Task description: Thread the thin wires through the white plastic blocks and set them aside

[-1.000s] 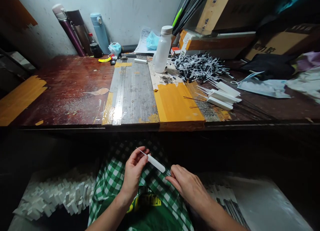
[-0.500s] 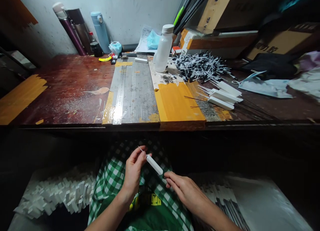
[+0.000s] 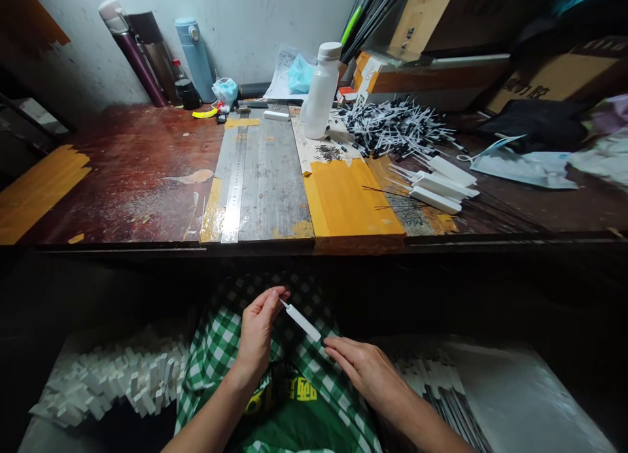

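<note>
A slim white rectangular block (image 3: 303, 322) with a thin white stem at its upper end is held at a slant above my lap. My left hand (image 3: 260, 325) pinches that stem between thumb and fingers. By the lower end of the block, the fingers of my right hand (image 3: 358, 367) are pressed together; whatever they grip there is too small or hidden to make out. Similar white blocks (image 3: 436, 199) with thin stems and dark wires lie on the table's right part.
A heap of small black-and-white sticks (image 3: 392, 129) lies behind the blocks, beside a white bottle (image 3: 321, 93). A steel ruler (image 3: 234, 198) is fixed on the table (image 3: 147, 178). Many white blocks (image 3: 118, 374) are stacked low at left; dark rods (image 3: 456, 410) lie low at right.
My left hand has shifted slightly left and its fingers now sit further up the stem, off the block's top. The right fingers have straightened a little by the lower end.
</note>
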### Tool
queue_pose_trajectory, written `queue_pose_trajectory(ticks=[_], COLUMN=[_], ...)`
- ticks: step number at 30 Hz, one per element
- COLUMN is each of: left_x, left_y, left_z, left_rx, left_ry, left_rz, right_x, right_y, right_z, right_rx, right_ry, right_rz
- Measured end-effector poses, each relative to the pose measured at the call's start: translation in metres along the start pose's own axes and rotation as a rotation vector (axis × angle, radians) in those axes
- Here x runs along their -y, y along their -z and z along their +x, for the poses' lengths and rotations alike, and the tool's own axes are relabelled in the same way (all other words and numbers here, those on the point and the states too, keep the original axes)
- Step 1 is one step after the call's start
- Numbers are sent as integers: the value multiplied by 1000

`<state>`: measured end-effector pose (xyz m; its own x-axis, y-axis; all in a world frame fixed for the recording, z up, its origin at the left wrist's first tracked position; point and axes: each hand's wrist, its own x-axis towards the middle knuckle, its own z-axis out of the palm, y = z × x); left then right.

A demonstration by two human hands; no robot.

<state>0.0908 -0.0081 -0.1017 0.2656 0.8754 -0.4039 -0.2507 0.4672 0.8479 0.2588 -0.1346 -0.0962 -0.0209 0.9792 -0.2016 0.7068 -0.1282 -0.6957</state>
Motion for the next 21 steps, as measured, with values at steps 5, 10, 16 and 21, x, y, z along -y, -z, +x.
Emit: queue_pose_trajectory(ticks=[5,10,16,21], left_x=[3,2,2,3], left_y=[1,1,-1,0], left_z=[1,0,0,1], left_rx=[24,23,24,22], left_ry=[0,1,3,9], left_rz=[10,20,25,23], right_x=[2,3,0,-5], right_y=[1,1,2,-1], right_z=[0,2,4,5], right_rx=[12,-9,6,0], right_ry=[-61,-97,-108,-90], right_rz=[-44,-73,-113,-167])
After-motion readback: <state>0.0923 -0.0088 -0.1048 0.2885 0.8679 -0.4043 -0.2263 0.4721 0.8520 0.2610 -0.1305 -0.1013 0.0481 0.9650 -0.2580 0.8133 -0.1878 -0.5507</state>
